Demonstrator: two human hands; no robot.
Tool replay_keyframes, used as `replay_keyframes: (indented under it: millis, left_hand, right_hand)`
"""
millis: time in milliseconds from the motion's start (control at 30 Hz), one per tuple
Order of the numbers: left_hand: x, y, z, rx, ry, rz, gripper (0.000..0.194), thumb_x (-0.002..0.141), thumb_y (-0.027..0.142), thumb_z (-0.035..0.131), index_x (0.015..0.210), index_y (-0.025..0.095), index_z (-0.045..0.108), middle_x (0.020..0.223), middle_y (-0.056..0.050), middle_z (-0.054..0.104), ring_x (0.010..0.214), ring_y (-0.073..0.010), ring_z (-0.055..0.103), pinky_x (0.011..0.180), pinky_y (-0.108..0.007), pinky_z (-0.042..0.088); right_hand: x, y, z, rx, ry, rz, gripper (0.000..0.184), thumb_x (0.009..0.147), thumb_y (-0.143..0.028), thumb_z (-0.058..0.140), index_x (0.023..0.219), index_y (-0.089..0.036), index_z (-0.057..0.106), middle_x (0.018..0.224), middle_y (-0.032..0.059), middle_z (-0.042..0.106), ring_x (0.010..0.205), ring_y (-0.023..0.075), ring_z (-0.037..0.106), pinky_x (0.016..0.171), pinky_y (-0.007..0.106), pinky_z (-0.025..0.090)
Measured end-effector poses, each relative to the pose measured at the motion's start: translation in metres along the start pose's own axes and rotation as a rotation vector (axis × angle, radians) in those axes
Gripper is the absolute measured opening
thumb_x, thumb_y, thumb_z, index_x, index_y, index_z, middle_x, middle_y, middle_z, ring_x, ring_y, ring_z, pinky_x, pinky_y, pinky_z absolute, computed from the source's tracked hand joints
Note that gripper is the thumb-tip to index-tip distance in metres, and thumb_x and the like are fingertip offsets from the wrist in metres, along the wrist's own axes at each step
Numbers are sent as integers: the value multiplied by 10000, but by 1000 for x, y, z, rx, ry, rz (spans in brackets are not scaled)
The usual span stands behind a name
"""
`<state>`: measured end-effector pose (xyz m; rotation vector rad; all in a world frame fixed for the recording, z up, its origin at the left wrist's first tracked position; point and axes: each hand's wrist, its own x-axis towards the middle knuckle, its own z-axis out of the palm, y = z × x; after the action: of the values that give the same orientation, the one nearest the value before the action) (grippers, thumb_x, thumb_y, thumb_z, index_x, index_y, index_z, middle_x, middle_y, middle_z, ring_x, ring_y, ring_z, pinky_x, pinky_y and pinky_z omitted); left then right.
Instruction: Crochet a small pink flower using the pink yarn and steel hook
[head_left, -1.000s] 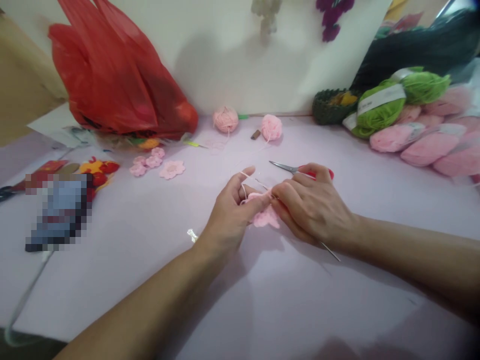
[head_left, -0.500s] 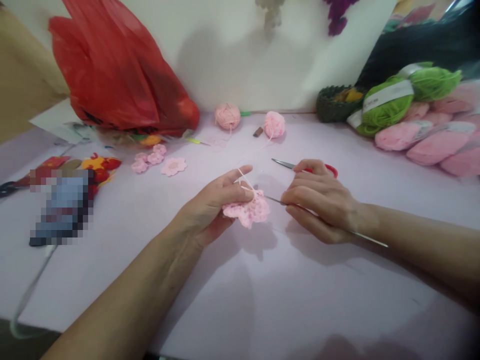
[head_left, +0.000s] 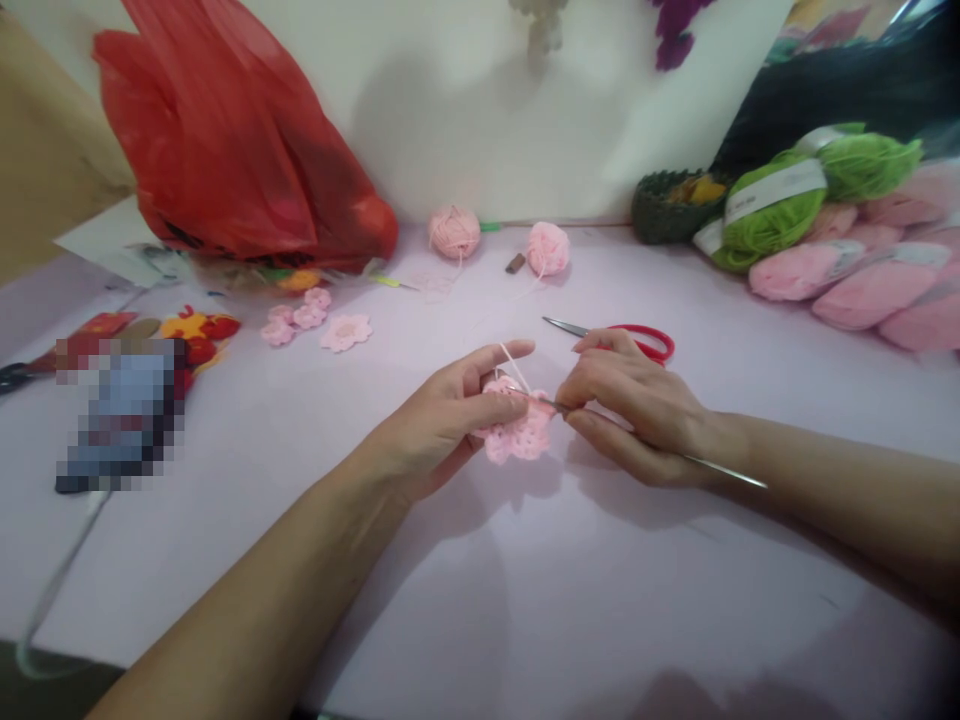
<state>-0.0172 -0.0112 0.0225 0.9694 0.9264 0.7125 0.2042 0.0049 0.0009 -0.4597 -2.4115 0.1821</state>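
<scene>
**Inspector:** Item in hand, and its position?

**Recorder:** One pink crocheted flower (head_left: pixel 517 432), held between both hands just above the lilac tabletop (head_left: pixel 300 570), near the middle of the work area.

**Inspector:** Left hand?

**Recorder:** The left hand (head_left: pixel 442 415) is closed on the flower, fingers curled across its near side. A pale yarn strand (head_left: pixel 513 362) rises from the flower over those fingers.

**Inspector:** Right hand?

**Recorder:** The right hand (head_left: pixel 637 410) is closed on a steel crochet hook (head_left: pixel 724 470), pinched between thumb and fingers. The tip meets the flower's right edge, and the shaft's far end projects past the wrist.

**Inspector:** Items adjacent?

**Recorder:** Red-handled scissors (head_left: pixel 577 329) lie just beyond the right hand, blades pointing left. Two balls of pink yarn (head_left: pixel 454 232) sit at the table's back edge. Further left lie small pink crocheted flowers (head_left: pixel 296 315) beside a larger one (head_left: pixel 345 333).

**Inspector:** Perimeter?

**Recorder:** Pink yarn skeins (head_left: pixel 874 295) and green yarn skeins (head_left: pixel 772 210) are stacked at right. A red plastic bag (head_left: pixel 225 150) stands at left. One object at far left is pixelated and cannot be identified (head_left: pixel 120 415).
</scene>
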Motion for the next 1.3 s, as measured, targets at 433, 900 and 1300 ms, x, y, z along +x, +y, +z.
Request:
replay_keyframes:
  millis: [433,900,1300]
  left_hand:
    - [-1,-4,-4,88,60,107,605,833,183,691,1407,239,508,785,43,536,672,-82,527,627,-219,421]
    - [1,-9,5,69,42,174,606,833,196,701,1403,194,495,948,-16,612,789,-112,588,677,-237,463]
    - [3,-11,7,130,21,147,648,804,204,753,1404,222,510,876,11,597,727,-95,577,663,-232,457]
  right_hand:
    - [1,3,4,-84,-12,-2,190,991,-161,406,1075,-156,577,878,64,674,806,190,580,882,424,402]
    - [1,0,8,-112,-29,22,211,1008,-192,427,904,-138,602,738,17,609,672,142,490,886,395,407]
    - [2,-5,12,-108,-49,31,297,1004,-179,378,816,-134,604,683,9,556,619,134,429,857,389,380]
